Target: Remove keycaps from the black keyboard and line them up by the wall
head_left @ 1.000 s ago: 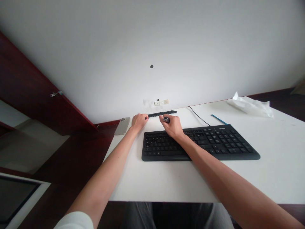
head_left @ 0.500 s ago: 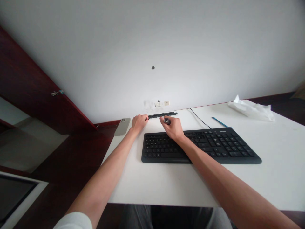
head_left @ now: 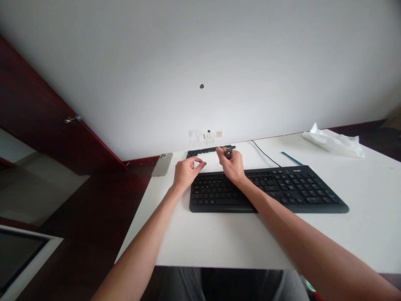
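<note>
My right hand (head_left: 231, 166) pinches a small dark object (head_left: 229, 154) at the far end of a dark segmented strip (head_left: 203, 151); my left hand (head_left: 187, 173) is half-open, empty; a loose pinch could drop it onto the keyboard (head_left: 275, 191).

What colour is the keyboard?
The keyboard is black, best seen in the head view.

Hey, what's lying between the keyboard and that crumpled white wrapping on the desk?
In the head view, a thin blue stick lies on the white desk between the black keyboard and the crumpled white wrapping.
</note>
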Demonstrator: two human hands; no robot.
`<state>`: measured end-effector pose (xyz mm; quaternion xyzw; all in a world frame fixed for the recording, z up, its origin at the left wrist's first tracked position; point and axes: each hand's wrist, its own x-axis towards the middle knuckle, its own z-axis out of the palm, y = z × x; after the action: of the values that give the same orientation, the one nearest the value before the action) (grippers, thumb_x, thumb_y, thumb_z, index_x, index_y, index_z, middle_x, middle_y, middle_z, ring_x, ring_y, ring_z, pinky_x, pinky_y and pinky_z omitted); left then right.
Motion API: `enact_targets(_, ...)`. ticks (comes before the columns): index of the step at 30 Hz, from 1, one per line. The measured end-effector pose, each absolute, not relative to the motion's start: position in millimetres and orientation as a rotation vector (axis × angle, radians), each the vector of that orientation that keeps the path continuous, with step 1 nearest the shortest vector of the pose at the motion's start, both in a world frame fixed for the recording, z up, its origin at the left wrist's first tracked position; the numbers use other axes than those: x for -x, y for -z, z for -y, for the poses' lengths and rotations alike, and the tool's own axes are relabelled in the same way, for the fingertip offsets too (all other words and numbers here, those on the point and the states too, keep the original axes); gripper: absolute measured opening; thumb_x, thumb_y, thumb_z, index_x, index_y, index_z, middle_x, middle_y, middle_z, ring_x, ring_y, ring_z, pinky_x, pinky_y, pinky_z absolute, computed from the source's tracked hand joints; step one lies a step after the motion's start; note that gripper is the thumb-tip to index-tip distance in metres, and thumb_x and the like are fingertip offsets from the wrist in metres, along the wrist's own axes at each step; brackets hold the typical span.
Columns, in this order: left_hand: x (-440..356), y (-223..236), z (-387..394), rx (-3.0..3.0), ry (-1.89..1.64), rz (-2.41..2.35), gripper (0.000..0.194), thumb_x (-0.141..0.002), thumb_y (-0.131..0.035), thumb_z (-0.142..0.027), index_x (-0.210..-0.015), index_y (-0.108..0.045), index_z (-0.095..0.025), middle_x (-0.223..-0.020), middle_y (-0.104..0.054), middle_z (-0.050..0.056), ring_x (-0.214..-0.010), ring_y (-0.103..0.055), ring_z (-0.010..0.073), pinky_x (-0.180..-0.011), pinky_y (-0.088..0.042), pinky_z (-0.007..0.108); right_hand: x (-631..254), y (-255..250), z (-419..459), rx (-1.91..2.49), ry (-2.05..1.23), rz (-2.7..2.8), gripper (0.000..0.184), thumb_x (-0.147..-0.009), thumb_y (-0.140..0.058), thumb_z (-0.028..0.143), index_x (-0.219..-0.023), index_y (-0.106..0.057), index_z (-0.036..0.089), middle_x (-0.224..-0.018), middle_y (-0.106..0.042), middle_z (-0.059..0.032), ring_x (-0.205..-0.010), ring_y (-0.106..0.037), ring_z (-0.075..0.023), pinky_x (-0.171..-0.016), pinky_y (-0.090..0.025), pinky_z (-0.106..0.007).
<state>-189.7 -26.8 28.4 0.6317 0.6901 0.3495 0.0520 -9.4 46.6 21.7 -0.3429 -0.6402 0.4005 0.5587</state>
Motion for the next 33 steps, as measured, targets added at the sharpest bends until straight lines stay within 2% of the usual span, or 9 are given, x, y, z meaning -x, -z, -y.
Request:
enact_targets(5, 175.7, -23.1, 35.8, -1.945, -1.091, -1.928, 0.045, -0.084, -0.074, -0.064, -0.105, -0.079, -0.025, -0.052, -0.031, -0.007, -0.051, -0.029, 0.0131, -0.057, -0.025, 0.029, 19.2, -27.2, -49.3, 0.604, -1.430, 1.054, 0.057, -0.085, -0.073, 0.056, -0.062, -0.033, 0.024, -0.056, -0.025, 0.0081, -0.048, -0.023, -0.0083, -0.045, -0.023, -0.028)
enact_targets(9, 170.1, -26.8, 38.8, -1.985, -1.052, -1.840, 0.054, -0.081, -0.077, -0.068, -0.111, -0.079, -0.024, -0.052, -0.032, -0.008, -0.051, -0.028, 0.0121, -0.056, -0.022, 0.029, 20.2, -33.3, -45.3, 0.484, -1.648, 0.853, 0.061, -0.078, -0.084, 0.050, -0.062, -0.032, 0.023, -0.056, -0.020, 0.0100, -0.048, -0.021, -0.0076, -0.044, -0.028, -0.026)
enact_targets(13, 168.3, -29.4, 39.2, -2.007, -1.053, -1.821, 0.043, -0.084, -0.079, -0.060, -0.107, -0.081, -0.024, -0.052, -0.035, -0.008, -0.051, -0.030, 0.0110, -0.057, -0.023, 0.028, 18.3, -37.8, -39.4, 0.433, -1.795, 0.757, 0.056, -0.081, -0.082, 0.045, -0.064, -0.034, 0.023, -0.055, -0.021, 0.0095, -0.048, -0.023, -0.0085, -0.046, -0.033, -0.025)
enact_targets(17, 169.0, -28.2, 37.3, -1.983, -1.068, -1.823, 0.036, -0.085, -0.079, -0.055, -0.104, -0.081, -0.025, -0.053, -0.032, -0.008, -0.052, -0.028, 0.0112, -0.057, -0.022, 0.029, 17.5, -39.8, -37.5, 0.415, -1.860, 0.671, 0.051, -0.087, -0.075, 0.041, -0.066, -0.032, 0.023, -0.054, -0.024, 0.0086, -0.048, -0.026, -0.0098, -0.048, -0.037, -0.026)
enact_targets(25, 172.3, -23.6, 33.4, -1.933, -1.088, -1.787, 0.036, -0.085, -0.078, -0.057, -0.101, -0.081, -0.024, -0.054, -0.028, -0.008, -0.053, -0.025, 0.0112, -0.055, -0.019, 0.029, 17.6, -38.8, -38.3, 0.399, -1.916, 0.559, 0.049, -0.089, -0.072, 0.035, -0.067, -0.030, 0.023, -0.054, -0.025, 0.0085, -0.049, -0.025, -0.0096, -0.048, -0.036, -0.025)
enact_targets(33, 176.7, -25.1, 33.1, -1.958, -1.076, -1.771, 0.038, -0.087, -0.076, -0.058, -0.099, -0.081, -0.023, -0.053, -0.033, -0.008, -0.053, -0.030, 0.0113, -0.057, -0.023, 0.028, 16.0, -40.7, -37.7, 0.409, -1.892, 0.632, 0.049, -0.090, -0.071, 0.036, -0.066, -0.030, 0.023, -0.054, -0.025, 0.0078, -0.049, -0.025, -0.0101, -0.049, -0.035, -0.025)
